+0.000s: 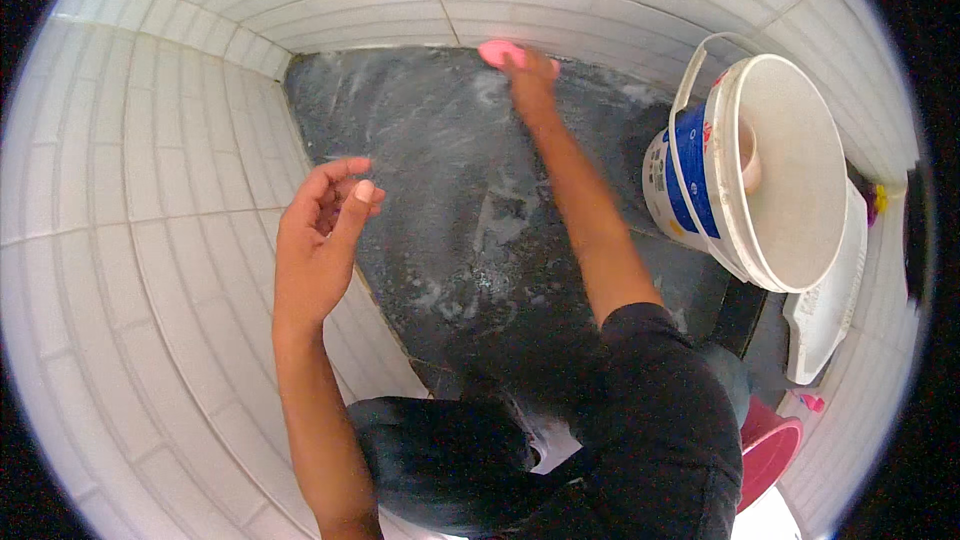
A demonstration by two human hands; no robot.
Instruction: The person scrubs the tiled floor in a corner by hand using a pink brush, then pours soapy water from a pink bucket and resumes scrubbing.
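My right hand (534, 82) reaches to the far edge of the dark tiled floor (442, 187), close to the foot of the white tiled wall. It is shut on a pink scrubbing brush (501, 53), whose underside is hidden; hand and brush are slightly blurred. Whitish suds and streaks lie on the floor around it. My left hand (326, 228) hangs at the left with its fingers loosely curled and thumb apart, holding nothing.
A white plastic bucket (795, 180) with a blue label and something round inside stands tilted in view at the right. Beyond it are a white plastic piece (821, 322) and a red tub (769, 442). White tiled walls (187, 150) bound the floor on the left and far side.
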